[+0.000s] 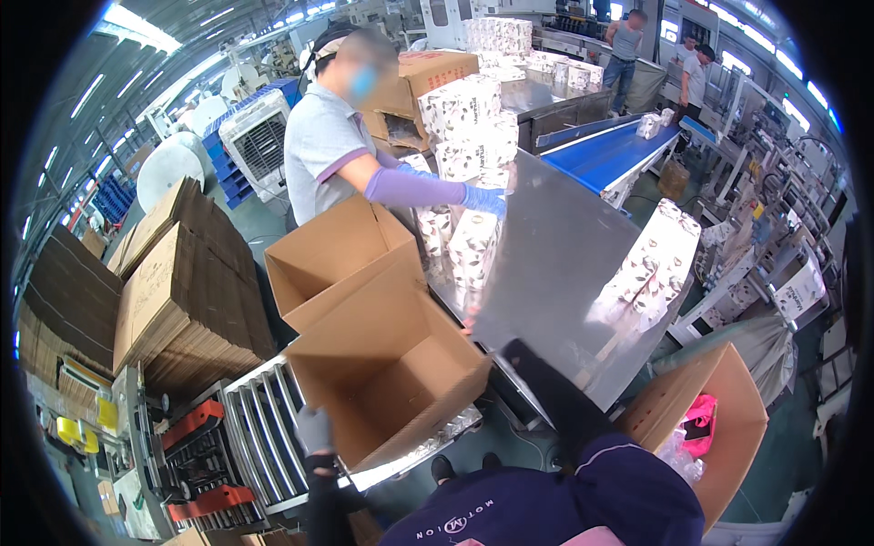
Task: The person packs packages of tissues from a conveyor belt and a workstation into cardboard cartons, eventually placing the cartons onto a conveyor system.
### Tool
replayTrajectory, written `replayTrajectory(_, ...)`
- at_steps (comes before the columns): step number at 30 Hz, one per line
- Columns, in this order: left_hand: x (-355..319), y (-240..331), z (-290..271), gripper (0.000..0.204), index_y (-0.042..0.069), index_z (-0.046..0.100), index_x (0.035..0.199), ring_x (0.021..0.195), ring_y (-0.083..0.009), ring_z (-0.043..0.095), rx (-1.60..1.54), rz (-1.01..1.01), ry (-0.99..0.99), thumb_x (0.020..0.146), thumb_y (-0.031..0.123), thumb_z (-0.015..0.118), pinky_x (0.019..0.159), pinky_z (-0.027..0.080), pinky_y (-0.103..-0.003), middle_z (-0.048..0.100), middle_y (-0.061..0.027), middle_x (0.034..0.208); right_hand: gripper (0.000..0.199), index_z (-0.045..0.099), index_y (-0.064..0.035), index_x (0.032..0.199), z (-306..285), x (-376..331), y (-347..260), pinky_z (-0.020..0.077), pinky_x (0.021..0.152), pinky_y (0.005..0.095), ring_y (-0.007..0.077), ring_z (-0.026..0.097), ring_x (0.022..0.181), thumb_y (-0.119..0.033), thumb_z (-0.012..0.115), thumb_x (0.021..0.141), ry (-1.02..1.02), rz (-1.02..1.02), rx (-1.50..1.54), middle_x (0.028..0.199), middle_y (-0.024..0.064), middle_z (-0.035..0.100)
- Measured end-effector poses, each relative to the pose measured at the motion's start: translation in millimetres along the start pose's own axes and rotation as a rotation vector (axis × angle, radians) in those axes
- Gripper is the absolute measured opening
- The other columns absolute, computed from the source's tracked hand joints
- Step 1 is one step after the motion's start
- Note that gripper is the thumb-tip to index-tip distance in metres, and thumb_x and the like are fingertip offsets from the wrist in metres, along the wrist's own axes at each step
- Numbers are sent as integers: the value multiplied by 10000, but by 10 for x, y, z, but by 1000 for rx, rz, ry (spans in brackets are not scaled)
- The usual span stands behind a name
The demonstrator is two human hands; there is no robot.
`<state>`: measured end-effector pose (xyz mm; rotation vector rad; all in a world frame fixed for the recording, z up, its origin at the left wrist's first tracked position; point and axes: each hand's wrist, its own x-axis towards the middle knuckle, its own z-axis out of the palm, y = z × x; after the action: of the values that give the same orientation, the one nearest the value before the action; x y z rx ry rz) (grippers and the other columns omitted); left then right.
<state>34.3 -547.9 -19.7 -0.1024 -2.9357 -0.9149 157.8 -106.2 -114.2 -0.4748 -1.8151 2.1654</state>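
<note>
Steel table [555, 246]; left hand [315, 429] steadies open carton [387, 364].

Brightly lit by overhead strip lights [137, 32], glaring off the steel desk [555, 264], heavily fisheye-bent, dark-vignetted, slightly soft.

An open carton [387, 364] stands on the roller conveyor [264, 428], left of the metal surface [555, 264]; wrapped roll packs [651, 264] lie on that surface; flattened cartons [182, 291] are stacked farther left.
</note>
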Motion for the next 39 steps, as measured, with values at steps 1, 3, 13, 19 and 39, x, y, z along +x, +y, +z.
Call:
replayTrajectory(1,-64,306,111,222,12,689,887,788,-396,661,45,53,-2,826,184,563,699,508,-441,664,-230,777,377,506,-28,1298,-301,-105,-15,556,724,355,244,664,884,-195,517,959,14,105,413,1086,141,630)
replayTrajectory(3,-33,701,158,244,25,694,900,851,-435,641,103,81,-21,832,212,553,734,507,-470,663,-243,828,379,493,-16,1287,-783,-493,34,558,745,363,248,648,912,-237,456,982,321,13,-263,1125,127,607)
replayTrajectory(13,169,540,225,220,-11,649,910,854,-417,652,40,77,21,832,185,584,764,513,-468,674,-241,846,420,568,-74,1191,-789,-788,-186,484,918,430,304,586,1117,-384,524,909,26,474,-1396,1269,138,568)
replayTrajectory(19,191,283,112,258,-13,655,1007,869,-397,665,-92,46,0,829,152,569,753,517,-441,687,-229,880,196,632,-103,1039,607,-1527,-2398,510,794,376,288,637,934,-171,666,858,-129,-733,-695,1053,78,657)
replayTrajectory(39,117,480,49,193,-5,558,922,753,-408,640,-100,59,27,872,173,614,654,486,-460,651,-213,783,183,693,-53,855,1939,-1811,-3425,539,604,346,239,663,713,-114,544,942,-742,-1258,313,867,121,681)
